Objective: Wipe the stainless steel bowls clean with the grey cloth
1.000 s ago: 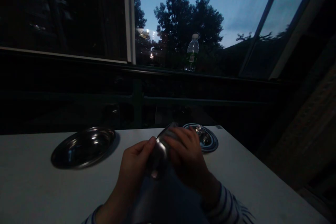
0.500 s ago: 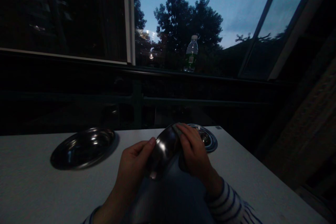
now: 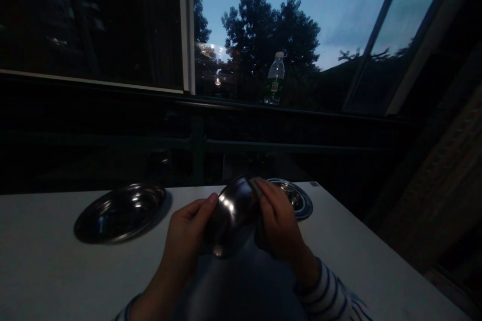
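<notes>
A shiny metal bowl (image 3: 231, 208) is tilted on its side above the table, between my two hands. My left hand (image 3: 186, 230) grips its left rim, thumb on top and fingers curled behind. On the bowl's right edge, my right hand (image 3: 280, 215) presses a greyish cloth (image 3: 257, 188), its fingers closed over it. Most of the cloth is hidden under the palm. To the left lies a wide metal dish (image 3: 120, 213). Partly behind my right hand is a stack of round metal dishes (image 3: 301, 200).
The white table (image 3: 48, 266) has its right edge running diagonally toward me. Beyond it, a plastic bottle (image 3: 275, 80) with a green label stands at the open window. A dark rail (image 3: 301, 147) runs below the sill. The scene is dim.
The bowl has turned slightly and shifted a little left with my left hand. My right hand has slid a short way down along its edge with the cloth.
</notes>
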A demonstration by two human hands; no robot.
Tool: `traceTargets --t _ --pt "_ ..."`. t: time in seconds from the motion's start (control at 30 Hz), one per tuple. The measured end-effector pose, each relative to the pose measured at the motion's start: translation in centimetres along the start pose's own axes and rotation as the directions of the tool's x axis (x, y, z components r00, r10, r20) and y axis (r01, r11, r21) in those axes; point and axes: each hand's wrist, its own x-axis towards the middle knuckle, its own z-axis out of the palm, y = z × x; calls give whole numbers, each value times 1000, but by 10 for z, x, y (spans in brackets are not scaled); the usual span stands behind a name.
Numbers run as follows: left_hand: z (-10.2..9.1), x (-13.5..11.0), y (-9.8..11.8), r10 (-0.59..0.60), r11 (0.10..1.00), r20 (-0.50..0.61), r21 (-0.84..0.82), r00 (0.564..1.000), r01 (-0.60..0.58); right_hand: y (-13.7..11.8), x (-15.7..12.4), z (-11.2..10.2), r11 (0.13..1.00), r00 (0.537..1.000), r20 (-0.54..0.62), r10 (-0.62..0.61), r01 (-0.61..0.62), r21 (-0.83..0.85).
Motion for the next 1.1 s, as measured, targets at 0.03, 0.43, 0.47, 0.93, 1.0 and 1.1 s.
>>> traceTargets --t 0.03,0.43,0.47,0.93,1.0,1.1 --pt "-1 0 1 -1 1000 -3 -13 1000 1 -4 -1 -1 999 999 6 -52 52 -6" --pt "4 -6 4 56 996 34 69 998 -59 -16 0 -8 992 993 15 -120 121 -46" --pt "4 -6 4 78 993 40 81 996 -81 -19 0 -10 981 982 30 -188 190 -45" --pt "1 -3 3 1 1000 16 3 1000 -1 -23 -9 -4 929 927 73 -369 370 -13" --pt "1 -2 3 -33 999 11 -23 999 33 -19 -9 -1 926 923 82 -376 377 8" --pt "2 -2 4 -92 995 4 -42 996 92 -8 -4 1 992 991 47 -122 121 14"
